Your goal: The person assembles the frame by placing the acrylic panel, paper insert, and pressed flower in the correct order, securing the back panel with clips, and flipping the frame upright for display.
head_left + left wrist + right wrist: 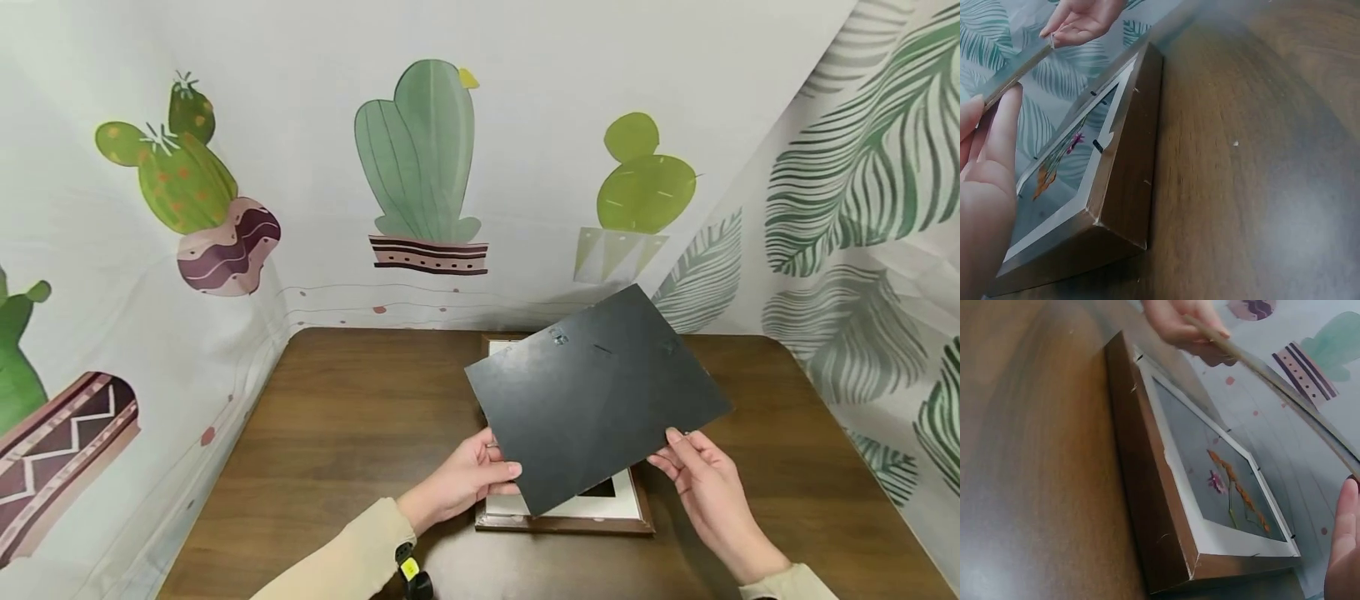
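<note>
wooden table (337,433), hand-held black board (600,392)

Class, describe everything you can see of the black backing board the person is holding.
The black backing board is a thin, flat, matte rectangle with small metal fittings near its far edge. It is held tilted above the wooden picture frame, apart from it. The left hand grips its near-left edge; the right hand holds its near-right edge.
</note>
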`<state>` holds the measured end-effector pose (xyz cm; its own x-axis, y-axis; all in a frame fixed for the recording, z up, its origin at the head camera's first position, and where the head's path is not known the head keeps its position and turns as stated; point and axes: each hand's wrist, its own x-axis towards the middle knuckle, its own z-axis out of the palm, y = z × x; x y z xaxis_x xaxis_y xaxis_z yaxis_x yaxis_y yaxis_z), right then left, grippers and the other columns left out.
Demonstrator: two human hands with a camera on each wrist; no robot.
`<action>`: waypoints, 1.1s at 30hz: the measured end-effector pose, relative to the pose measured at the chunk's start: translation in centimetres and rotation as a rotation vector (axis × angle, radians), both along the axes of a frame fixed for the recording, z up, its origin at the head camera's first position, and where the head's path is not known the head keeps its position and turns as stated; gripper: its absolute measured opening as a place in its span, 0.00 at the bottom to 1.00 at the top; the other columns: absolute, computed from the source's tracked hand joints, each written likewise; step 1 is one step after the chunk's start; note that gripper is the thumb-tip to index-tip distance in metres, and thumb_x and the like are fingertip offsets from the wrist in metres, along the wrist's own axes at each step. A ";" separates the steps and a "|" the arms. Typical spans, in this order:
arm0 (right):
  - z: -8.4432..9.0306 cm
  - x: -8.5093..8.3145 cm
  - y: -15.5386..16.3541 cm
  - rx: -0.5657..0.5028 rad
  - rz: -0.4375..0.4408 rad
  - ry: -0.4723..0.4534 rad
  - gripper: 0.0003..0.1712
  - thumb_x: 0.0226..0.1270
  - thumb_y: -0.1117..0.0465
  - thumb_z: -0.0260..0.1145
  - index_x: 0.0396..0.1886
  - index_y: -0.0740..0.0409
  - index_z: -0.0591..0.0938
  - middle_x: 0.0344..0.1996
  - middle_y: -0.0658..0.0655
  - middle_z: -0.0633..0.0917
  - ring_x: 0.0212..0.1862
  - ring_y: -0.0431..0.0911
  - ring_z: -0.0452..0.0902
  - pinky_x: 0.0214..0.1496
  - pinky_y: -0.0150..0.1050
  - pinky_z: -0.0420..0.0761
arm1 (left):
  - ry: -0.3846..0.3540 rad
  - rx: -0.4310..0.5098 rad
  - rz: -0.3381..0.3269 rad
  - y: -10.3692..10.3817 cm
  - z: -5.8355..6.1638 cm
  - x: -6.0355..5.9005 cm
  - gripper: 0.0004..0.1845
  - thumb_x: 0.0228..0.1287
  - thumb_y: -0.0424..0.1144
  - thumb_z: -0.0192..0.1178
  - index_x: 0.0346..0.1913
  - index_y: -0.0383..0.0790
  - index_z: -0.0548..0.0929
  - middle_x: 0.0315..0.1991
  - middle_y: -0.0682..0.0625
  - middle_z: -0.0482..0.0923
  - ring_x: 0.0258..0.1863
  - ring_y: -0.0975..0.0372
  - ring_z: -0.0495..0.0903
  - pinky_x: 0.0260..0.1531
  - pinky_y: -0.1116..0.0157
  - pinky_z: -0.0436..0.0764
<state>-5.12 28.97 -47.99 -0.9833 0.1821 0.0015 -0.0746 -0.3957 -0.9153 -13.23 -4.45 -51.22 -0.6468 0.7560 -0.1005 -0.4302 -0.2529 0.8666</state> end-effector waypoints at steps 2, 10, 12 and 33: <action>0.2 -0.1 0.2 -0.043 0.007 0.011 0.20 0.83 0.70 0.53 0.27 0.55 0.80 0.30 0.50 0.86 0.34 0.39 0.86 0.46 0.33 0.88 | 0.012 -0.003 -0.045 -0.3 0.1 -0.2 0.22 0.72 0.22 0.59 0.62 0.39 0.65 0.42 0.52 0.81 0.45 0.62 0.86 0.55 0.55 0.87; 1.1 -0.5 2.3 -0.120 0.090 0.013 0.19 0.83 0.73 0.51 0.35 0.56 0.85 0.32 0.49 0.85 0.33 0.40 0.84 0.40 0.31 0.88 | 0.063 0.081 -0.153 -4.1 0.0 -2.2 0.17 0.84 0.38 0.49 0.67 0.35 0.69 0.51 0.43 0.84 0.53 0.53 0.87 0.57 0.56 0.86; 1.1 -0.6 3.0 -0.090 0.130 0.004 0.20 0.83 0.73 0.50 0.34 0.56 0.84 0.31 0.49 0.84 0.33 0.39 0.83 0.40 0.32 0.88 | 0.083 0.094 -0.148 -4.7 0.2 -2.4 0.20 0.86 0.44 0.46 0.68 0.36 0.70 0.52 0.43 0.85 0.53 0.53 0.87 0.56 0.57 0.86; -0.3 -3.7 5.0 0.156 0.482 -0.098 0.18 0.86 0.66 0.48 0.38 0.49 0.82 0.29 0.45 0.81 0.31 0.36 0.81 0.34 0.30 0.86 | 0.162 -0.273 -0.046 -2.0 0.4 -1.4 0.06 0.77 0.33 0.58 0.40 0.33 0.77 0.24 0.56 0.72 0.23 0.68 0.73 0.22 0.70 0.83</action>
